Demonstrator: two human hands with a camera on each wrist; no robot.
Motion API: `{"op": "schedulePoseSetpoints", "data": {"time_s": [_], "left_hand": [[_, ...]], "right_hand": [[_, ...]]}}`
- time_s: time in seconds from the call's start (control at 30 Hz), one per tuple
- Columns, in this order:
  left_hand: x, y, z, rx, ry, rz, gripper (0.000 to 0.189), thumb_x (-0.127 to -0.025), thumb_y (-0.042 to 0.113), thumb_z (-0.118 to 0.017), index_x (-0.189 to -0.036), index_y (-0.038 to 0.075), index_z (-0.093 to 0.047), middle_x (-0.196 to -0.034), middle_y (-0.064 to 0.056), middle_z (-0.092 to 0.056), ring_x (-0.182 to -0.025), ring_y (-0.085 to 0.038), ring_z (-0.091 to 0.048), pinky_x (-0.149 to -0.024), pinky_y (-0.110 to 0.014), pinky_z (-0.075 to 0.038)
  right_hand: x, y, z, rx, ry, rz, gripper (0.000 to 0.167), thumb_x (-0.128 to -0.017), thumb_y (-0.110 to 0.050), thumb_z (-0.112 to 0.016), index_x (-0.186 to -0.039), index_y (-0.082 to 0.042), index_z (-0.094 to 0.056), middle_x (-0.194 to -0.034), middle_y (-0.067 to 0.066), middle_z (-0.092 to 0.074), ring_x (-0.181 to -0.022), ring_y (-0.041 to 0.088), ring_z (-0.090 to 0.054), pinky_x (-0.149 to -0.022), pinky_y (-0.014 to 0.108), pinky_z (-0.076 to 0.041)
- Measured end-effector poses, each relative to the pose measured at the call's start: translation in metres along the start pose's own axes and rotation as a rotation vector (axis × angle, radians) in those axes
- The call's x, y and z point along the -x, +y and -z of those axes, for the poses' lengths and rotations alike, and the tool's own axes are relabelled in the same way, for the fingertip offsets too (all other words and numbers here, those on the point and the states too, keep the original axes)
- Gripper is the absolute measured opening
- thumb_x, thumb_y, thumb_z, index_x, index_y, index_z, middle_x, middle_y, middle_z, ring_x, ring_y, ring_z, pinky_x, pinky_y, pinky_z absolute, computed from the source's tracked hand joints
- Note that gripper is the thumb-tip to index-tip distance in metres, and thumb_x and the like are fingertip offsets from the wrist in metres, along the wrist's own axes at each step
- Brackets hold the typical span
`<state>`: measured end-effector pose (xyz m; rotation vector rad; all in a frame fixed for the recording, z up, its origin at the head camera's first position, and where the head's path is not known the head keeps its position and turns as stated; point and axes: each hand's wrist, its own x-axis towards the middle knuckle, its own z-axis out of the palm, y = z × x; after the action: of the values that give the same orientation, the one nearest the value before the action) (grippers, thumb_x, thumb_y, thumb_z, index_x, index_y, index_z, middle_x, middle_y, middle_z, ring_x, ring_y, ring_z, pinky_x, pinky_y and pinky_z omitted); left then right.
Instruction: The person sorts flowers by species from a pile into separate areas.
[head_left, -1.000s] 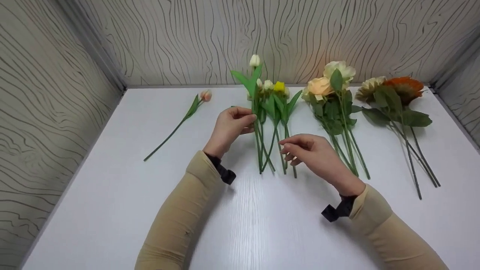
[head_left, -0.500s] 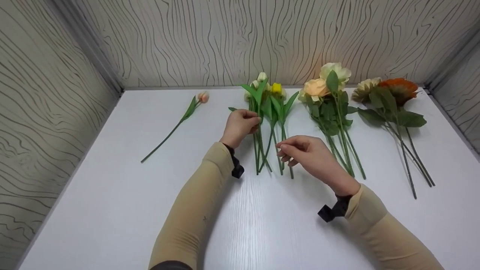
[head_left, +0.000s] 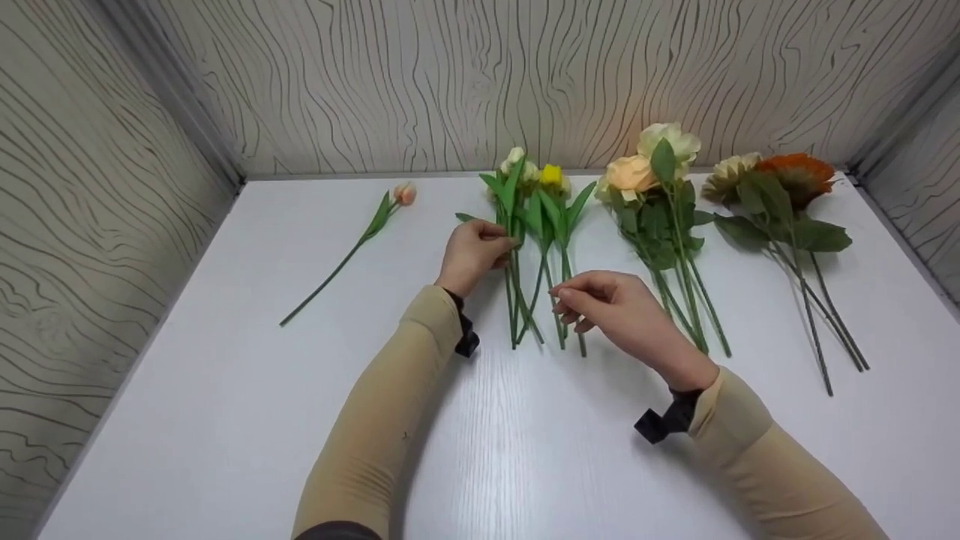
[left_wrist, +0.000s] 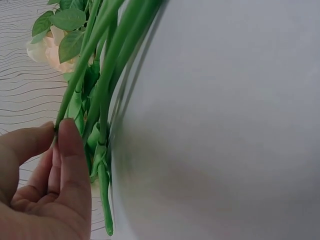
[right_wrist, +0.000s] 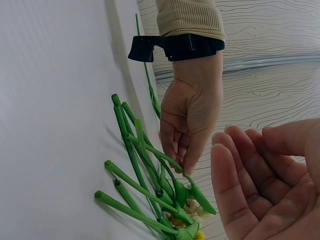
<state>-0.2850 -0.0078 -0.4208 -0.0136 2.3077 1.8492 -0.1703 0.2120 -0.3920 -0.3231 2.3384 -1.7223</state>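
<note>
In the head view, my left hand (head_left: 474, 253) is at the left side of a row of tulips, with its fingertips around a stem. The left wrist view shows thumb and forefinger pinching this green tulip stem (left_wrist: 82, 72). Its white bloom (head_left: 514, 156) lies among other pale tulip heads at the back of the table. A yellow tulip (head_left: 551, 176) is just to the right, its leaves spread beside the bunch. Over the lower stems hovers my right hand (head_left: 611, 306), fingers loosely bent and holding nothing. The right wrist view also shows that hand (right_wrist: 270, 180) empty.
A single pink tulip (head_left: 405, 194) lies apart at the left of the white table (head_left: 225, 420). Peach and cream roses (head_left: 631, 175) lie right of the tulips. Farther right is an orange flower (head_left: 799, 176) with leafy stems. A wood-patterned wall (head_left: 420, 82) closes the back.
My left hand has lowered the white tulip from above the bunch down among the other tulips, moving slightly right. My right hand has kept its place, and the view has shifted a little.
</note>
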Motion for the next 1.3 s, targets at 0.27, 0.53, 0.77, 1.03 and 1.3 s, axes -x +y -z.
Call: {"op": "schedulePoseSetpoints", "data": {"time_s": [0.27,0.53,0.77,1.03,1.3], "left_hand": [[0.001,0.000,0.002,-0.031,0.001,-0.001,0.026,-0.097,0.011,-0.072,-0.120,-0.001,-0.066,-0.102,-0.013,-0.067,-0.083,-0.020,-0.068,-0.081,-0.038,-0.060],[0.007,-0.006,0.034,-0.198,0.042,-0.054,0.020,-0.099,0.017,-0.070,-0.114,0.003,-0.068,-0.101,-0.010,-0.067,-0.089,-0.026,-0.069,-0.078,-0.038,-0.060],[0.012,-0.022,0.116,-0.613,0.187,-0.076,0.018,-0.101,0.016,-0.063,-0.111,0.004,-0.073,-0.106,-0.009,-0.070,-0.091,-0.022,-0.063,-0.080,-0.036,-0.053],[0.027,-0.043,0.189,-0.912,0.289,-0.042,0.021,-0.100,0.010,-0.061,-0.109,-0.004,-0.075,-0.108,-0.020,-0.072,-0.099,-0.035,-0.068,-0.085,-0.049,-0.055],[0.027,-0.058,0.190,-1.093,0.308,-0.075,0.017,-0.099,0.009,-0.065,-0.099,-0.004,-0.076,-0.094,-0.020,-0.072,-0.087,-0.035,-0.070,-0.074,-0.049,-0.057]], "right_hand": [[0.000,0.001,0.000,-0.010,-0.007,-0.004,0.025,-0.103,-0.025,-0.065,-0.116,-0.006,-0.073,-0.102,0.016,-0.071,-0.095,0.028,-0.068,-0.079,0.039,-0.060],[-0.005,0.008,-0.002,0.038,-0.015,0.017,0.031,-0.104,-0.028,-0.064,-0.118,-0.002,-0.072,-0.105,0.019,-0.071,-0.095,0.029,-0.069,-0.080,0.039,-0.060],[-0.011,0.018,-0.010,0.195,-0.039,0.002,0.030,-0.104,-0.029,-0.063,-0.121,-0.006,-0.073,-0.104,0.011,-0.073,-0.094,0.029,-0.067,-0.075,0.041,-0.056],[-0.024,0.001,-0.048,0.505,-0.085,0.140,0.021,-0.103,-0.027,-0.065,-0.114,-0.014,-0.077,-0.103,-0.004,-0.073,-0.085,0.013,-0.065,-0.072,0.037,-0.053],[-0.039,-0.012,-0.093,0.736,-0.103,0.380,0.015,-0.101,-0.018,-0.066,-0.107,-0.012,-0.079,-0.100,-0.001,-0.074,-0.095,0.018,-0.069,-0.084,0.038,-0.056]]}}
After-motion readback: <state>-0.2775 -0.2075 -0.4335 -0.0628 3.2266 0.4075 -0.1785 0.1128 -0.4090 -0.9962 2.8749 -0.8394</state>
